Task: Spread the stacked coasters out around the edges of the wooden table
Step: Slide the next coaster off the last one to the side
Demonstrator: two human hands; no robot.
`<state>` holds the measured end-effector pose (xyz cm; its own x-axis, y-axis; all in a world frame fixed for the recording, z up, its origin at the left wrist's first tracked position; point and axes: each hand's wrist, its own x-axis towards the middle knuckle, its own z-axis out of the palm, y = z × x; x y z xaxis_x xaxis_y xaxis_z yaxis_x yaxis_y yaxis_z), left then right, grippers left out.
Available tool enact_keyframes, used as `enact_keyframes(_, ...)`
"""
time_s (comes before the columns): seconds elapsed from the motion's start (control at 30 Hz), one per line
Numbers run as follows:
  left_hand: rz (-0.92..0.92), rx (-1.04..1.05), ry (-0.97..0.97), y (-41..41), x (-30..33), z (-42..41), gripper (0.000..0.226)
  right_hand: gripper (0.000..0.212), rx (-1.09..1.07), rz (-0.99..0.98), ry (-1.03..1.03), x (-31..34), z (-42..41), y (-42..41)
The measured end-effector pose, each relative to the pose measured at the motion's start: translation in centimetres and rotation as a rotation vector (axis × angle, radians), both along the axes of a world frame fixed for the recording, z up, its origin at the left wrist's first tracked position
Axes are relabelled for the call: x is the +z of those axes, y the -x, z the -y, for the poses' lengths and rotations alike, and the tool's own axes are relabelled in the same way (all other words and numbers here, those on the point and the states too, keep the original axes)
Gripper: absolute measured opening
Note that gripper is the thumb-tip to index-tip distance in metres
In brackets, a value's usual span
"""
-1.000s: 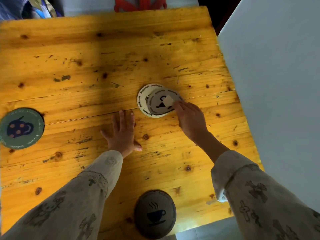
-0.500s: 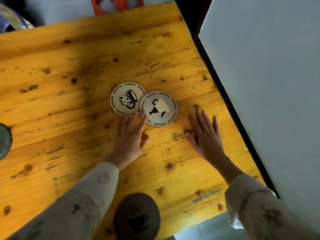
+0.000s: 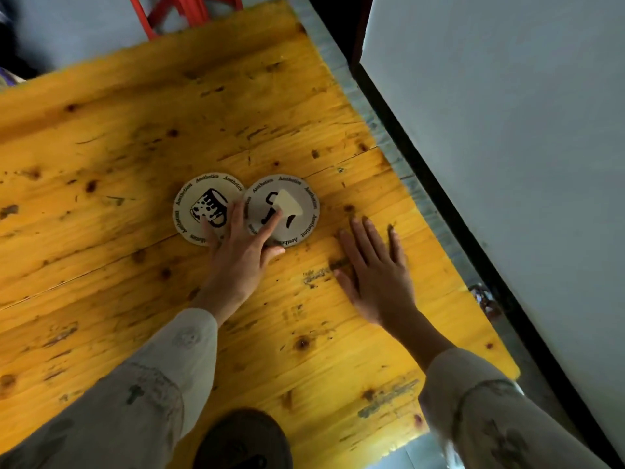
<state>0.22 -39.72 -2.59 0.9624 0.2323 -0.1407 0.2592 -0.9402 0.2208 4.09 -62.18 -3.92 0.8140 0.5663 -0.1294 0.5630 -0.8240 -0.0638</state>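
While two pale coasters lay side by side mid-table, our left hand (image 3: 241, 247) rested open across both, fingers spread on the mug coaster (image 3: 203, 206) to the left and the cup coaster (image 3: 294, 211) to the right. Our right hand (image 3: 375, 269) lay flat and empty just right of the cup coaster, between it and the table's (image 3: 101, 137) right edge. A dark coaster (image 3: 243, 438), we thought, sat blurred at the near edge.

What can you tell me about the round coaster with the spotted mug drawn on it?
The spotted-mug coaster is a pale, thin disc, apparently card, printed with a black mug and the word "Aesthetics" repeated around its rim. It lies flat mid-table on the wooden table, far from any edge. Its right edge meets or slightly overlaps the neighbouring coaster. The left hand rests fingertips on both.
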Motion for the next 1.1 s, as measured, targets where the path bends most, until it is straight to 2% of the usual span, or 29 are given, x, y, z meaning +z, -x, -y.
enact_keyframes(0.23, -0.053, -0.035, 0.002, -5.7, -0.3, 1.2, 0.06, 0.063, 0.003, -0.01, -0.01, 0.1, -0.1, -0.2)
enact_keyframes(0.63, 0.008, -0.052, 0.11, -9.3, -0.7, 2.9, 0.058, 0.062, -0.003, -0.053, -0.057, 0.2, -0.1, -0.2)
enact_keyframes(1.1, 0.05, -0.088, 0.162, -11.8, -0.9, 4.9, 0.057, 0.06, 0.0, -0.016, -0.061, 0.4, -0.1, -0.3)
